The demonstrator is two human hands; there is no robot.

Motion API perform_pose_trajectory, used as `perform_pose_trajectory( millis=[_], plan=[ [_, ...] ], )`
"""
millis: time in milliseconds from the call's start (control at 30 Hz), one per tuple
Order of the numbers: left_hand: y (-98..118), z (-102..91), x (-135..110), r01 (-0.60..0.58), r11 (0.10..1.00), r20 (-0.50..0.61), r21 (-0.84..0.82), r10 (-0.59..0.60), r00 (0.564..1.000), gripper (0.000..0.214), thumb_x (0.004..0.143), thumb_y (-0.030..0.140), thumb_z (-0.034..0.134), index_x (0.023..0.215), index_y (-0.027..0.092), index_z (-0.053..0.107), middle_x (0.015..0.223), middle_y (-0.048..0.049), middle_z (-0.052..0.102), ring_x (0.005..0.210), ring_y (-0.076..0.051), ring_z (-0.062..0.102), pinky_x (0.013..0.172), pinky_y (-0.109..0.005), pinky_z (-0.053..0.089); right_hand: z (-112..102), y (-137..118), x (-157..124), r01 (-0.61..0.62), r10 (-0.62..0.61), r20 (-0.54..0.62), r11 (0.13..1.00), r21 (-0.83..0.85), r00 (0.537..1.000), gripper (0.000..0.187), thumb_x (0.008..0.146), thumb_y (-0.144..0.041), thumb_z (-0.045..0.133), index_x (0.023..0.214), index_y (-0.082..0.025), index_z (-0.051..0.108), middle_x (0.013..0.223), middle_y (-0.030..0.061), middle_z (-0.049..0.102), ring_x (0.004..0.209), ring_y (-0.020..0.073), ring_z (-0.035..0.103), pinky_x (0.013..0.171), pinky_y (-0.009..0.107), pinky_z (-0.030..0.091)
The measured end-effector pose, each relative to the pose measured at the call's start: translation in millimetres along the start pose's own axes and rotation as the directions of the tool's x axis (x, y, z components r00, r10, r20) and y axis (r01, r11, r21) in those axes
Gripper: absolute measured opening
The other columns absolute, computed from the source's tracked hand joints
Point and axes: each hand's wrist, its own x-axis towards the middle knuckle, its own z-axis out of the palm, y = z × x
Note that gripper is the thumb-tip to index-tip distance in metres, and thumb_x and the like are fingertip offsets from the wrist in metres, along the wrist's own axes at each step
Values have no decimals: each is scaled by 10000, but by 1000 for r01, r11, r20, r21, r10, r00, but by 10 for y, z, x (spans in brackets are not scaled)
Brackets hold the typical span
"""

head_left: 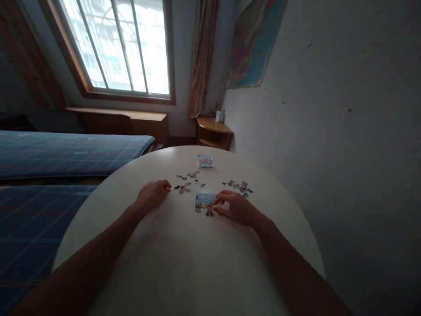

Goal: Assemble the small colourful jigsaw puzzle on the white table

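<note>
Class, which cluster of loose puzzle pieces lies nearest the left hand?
The front-left cluster, just beside the left hand; the back cluster and right cluster lie farther from it.

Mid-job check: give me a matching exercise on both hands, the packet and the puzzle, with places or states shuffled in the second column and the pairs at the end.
Column one
1. Left hand
2. Packet
3. Right hand
4. Puzzle

Column two
A. At the puzzle's right side
B. Ragged along its near edge
C. Left of all the loose pieces
D. Beyond the loose pieces, toward the table's far edge

Pairs: 1-C, 2-D, 3-A, 4-B
</note>
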Motion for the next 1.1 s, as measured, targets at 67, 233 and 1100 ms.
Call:
perform_pose_trajectory(
  millis=[67, 233, 1100],
  plan=[
    [144, 8, -49, -100, 995, -75, -15, 99, 992, 195, 894, 261, 532, 939, 230, 719, 990, -61, 741, 942, -256, 662, 820, -351, 493, -34, 50, -2, -42, 40, -72, 999, -21, 997, 120, 874, -288, 660, 908, -184, 710, 900, 59, 694, 760, 151, 630, 753, 291, 477],
    [545, 182, -194, -297, 873, -214, -386, 228, 950, 152, 889, 297, 570, 907, 227, 704, 922, -34, 736, 843, -195, 672, 788, -312, 504, -3, 102, 21, -145, 145, -164, 989, 16, 976, 132, 888, -271, 623, 926, -180, 712, 831, 42, 718, 709, 146, 632, 717, 290, 469],
    [919, 362, -359, -274, 524, -186, -806, 215, 959, 191, 826, 379, 685, 783, 193, 690, 761, -32, 748, 708, -171, 700, 681, -279, 567, 71, -125, 70, -171, 206, -80, 932, 320, 975, 264, 885, -396, 586, 846, -163, 702, 763, 29, 723, 699, 148, 626, 661, 258, 442]
  ],
)
